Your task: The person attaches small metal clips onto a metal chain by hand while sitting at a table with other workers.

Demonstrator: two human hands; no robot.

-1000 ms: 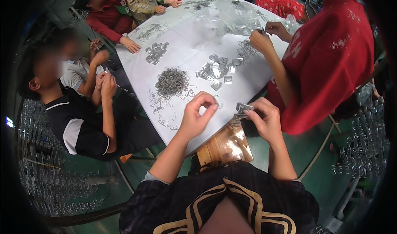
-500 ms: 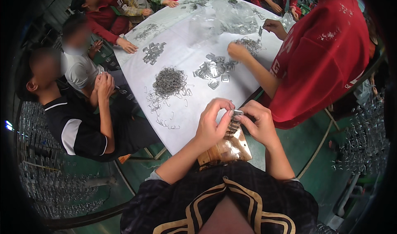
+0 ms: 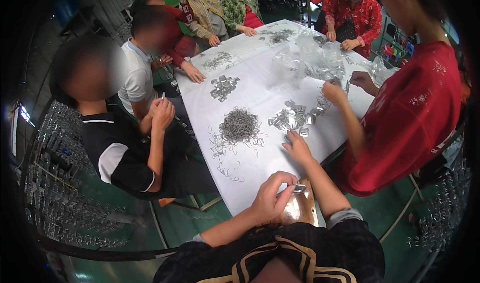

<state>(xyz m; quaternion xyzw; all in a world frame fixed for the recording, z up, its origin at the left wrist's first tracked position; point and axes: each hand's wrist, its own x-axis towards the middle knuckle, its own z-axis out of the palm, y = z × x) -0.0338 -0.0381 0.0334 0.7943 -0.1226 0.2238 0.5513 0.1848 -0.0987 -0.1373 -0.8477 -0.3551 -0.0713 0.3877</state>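
The left hand pinches a metal piece between thumb and fingers, over the brown board beside the desk. The right hand, fingers spread, reaches the near side of the pile of similar pieces; contact is unclear. Hooks lie heaped further left.
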